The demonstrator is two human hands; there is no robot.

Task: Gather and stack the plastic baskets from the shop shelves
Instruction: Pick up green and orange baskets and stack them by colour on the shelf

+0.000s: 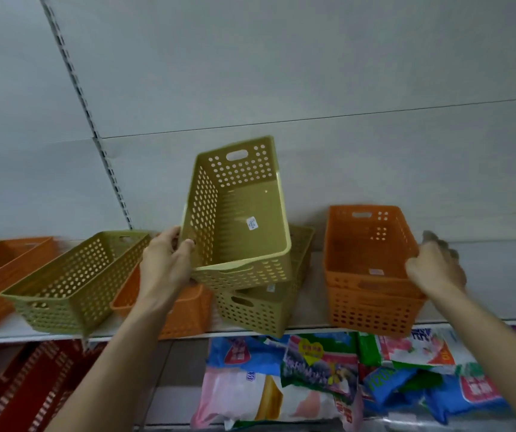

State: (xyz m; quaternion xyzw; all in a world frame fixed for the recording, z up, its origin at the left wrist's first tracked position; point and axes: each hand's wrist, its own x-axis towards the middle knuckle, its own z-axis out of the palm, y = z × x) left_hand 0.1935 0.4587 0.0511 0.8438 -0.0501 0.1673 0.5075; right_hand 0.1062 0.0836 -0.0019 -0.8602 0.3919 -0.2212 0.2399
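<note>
Above shelf — left hand grips green basket.

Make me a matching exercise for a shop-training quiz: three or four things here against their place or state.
Things:
1. tilted green basket
2. orange stack
3. long green basket
4. packets

Places or states:
A. lower shelf
B. under the right hand
C. lifted by the left hand
D. left of the left hand, on the shelf

Pairs: 1-C, 2-B, 3-D, 4-A
</note>
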